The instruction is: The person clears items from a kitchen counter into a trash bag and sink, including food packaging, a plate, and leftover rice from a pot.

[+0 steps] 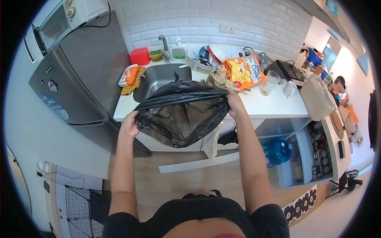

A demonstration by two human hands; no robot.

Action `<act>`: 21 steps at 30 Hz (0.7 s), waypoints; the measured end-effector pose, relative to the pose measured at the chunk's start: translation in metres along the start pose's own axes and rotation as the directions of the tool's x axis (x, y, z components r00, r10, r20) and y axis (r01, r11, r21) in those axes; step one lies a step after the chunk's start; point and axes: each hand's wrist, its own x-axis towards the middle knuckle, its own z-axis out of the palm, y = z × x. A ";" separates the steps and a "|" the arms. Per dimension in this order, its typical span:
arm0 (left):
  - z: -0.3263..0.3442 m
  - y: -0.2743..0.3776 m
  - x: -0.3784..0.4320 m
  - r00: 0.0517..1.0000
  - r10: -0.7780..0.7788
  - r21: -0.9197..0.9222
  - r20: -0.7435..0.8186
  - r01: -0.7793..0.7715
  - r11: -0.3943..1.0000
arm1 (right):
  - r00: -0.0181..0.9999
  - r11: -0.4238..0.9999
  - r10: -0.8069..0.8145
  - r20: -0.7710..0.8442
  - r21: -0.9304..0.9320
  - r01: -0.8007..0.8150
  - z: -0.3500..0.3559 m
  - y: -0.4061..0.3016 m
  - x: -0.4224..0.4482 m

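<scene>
A black plastic bag [181,116] is stretched between my hands in front of the counter, partly covering the sink [151,80]. My left hand [130,125] grips the bag's edge at its left side. At the upper right corner of the bag, my right hand [234,103] holds the other side of its edge. Just behind the right hand lie a crumpled brown paper or bag [219,78] and an orange snack bag [245,71] on the white counter.
Behind the sink stand a red container [140,56], a soap dispenser [178,50] and a dish basin [196,61]. Plastic cups [270,83] and a beige jug [318,96] are to the right. A refrigerator [89,65] stands left; a blue water bottle [278,151] sits below the counter.
</scene>
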 end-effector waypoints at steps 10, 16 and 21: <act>0.033 0.086 -0.025 0.894 0.192 0.800 0.405 -0.448 0.399 | 0.942 0.994 -0.061 0.331 -0.061 0.085 -0.045 0.014 -0.006; 0.069 0.081 0.006 0.652 0.688 0.802 0.319 0.201 -0.563 | 0.932 0.324 -0.146 0.332 -0.874 0.362 0.025 0.009 -0.022; 0.082 0.082 0.039 0.716 0.639 0.747 0.283 0.253 -0.615 | 0.952 0.218 -0.246 0.184 -0.946 0.239 0.013 0.010 0.001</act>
